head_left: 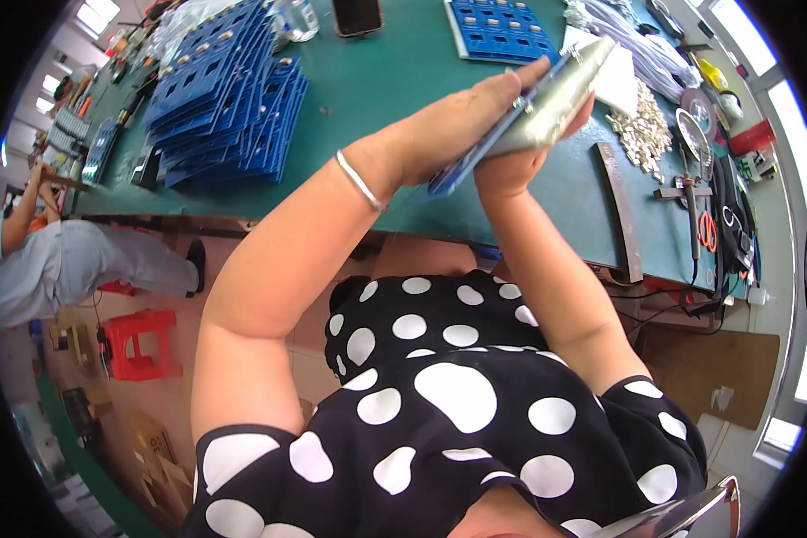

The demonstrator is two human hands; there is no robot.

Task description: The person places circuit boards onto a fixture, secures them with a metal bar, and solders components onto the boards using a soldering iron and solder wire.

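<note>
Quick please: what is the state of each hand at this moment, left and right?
Left hand: closed on the stack of flat trays, pressing from above.
Right hand: grip under the same stack; fingers mostly hidden.

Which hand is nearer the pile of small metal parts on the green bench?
Right. The right hand holds the tray stack from below, just left of the metal parts pile. The left hand grips the stack's upper side, farther left.
</note>
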